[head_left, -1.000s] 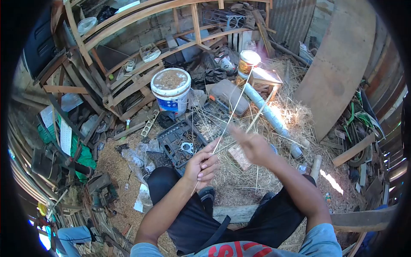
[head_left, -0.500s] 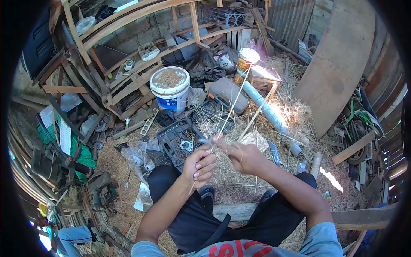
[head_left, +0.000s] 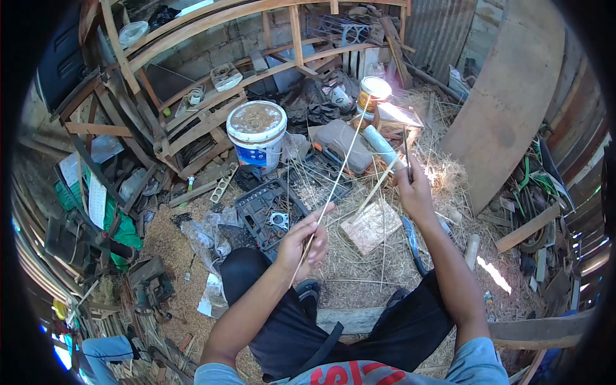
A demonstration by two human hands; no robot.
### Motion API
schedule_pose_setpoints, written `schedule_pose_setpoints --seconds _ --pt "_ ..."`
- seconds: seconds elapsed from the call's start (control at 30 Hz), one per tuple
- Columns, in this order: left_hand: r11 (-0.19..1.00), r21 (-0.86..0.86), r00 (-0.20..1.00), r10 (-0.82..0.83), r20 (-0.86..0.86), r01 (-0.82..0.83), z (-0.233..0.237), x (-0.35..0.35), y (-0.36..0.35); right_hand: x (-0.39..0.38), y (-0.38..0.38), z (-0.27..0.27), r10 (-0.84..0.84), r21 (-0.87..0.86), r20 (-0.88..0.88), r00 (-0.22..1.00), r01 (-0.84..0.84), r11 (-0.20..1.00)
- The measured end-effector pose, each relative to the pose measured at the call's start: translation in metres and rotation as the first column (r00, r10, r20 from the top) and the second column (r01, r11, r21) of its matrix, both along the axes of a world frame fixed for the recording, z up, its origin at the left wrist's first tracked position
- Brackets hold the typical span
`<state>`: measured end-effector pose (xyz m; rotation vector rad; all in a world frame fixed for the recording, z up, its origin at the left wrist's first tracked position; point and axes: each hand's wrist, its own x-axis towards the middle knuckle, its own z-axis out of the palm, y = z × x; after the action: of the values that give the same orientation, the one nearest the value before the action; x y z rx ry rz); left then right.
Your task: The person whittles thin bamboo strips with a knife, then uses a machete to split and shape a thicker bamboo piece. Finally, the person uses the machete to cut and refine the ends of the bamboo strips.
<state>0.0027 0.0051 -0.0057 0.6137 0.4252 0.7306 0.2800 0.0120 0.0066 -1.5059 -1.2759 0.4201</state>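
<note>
My left hand [head_left: 303, 247] is closed around a long, thin pale strip [head_left: 341, 172], which looks like split bamboo. The strip slants up and away from my palm toward the paint can, and its short lower end comes out below the hand. Off to the right, my right hand [head_left: 414, 192] grips a knife whose narrow dark blade [head_left: 406, 146] points up and away from me, apart from the strip. A wider pale strip [head_left: 378, 185] runs up close beside my right fingers. Below and between the hands, a flat wooden board [head_left: 372, 228] lies on the straw-covered ground.
An open tool case [head_left: 266, 208] stands near my left knee, with a white bucket [head_left: 255, 138] behind it. Farther off are a grey-blue pipe [head_left: 383, 149], a paint can [head_left: 373, 93] and a small wooden stool [head_left: 401, 115]. A large sheet [head_left: 507, 109] leans at the right.
My right hand has moved away from my left, up and to the right, and the knife's blade now points upward. My left hand stays in nearly the same place with the strip.
</note>
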Motion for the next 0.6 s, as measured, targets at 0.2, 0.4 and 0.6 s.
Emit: schedule_pose_setpoints --seconds 0.2,0.4,0.6 --pt "0.986 -0.014 0.985 0.168 0.026 -0.168 -0.01 0.004 0.026 -0.035 -0.018 0.008 0.203 -0.229 -0.041 0.978 -0.207 0.951" --pt "0.969 -0.018 0.969 0.245 0.012 -0.245 -0.012 0.004 0.055 0.006 -0.017 0.029 0.312 -0.155 -0.412 0.856 -0.403 0.902" --pt "0.961 0.043 0.962 0.274 -0.011 -0.273 -0.01 0.01 0.086 0.109 -0.012 0.023 0.004 -0.089 -0.663 0.749 -0.085 0.992"
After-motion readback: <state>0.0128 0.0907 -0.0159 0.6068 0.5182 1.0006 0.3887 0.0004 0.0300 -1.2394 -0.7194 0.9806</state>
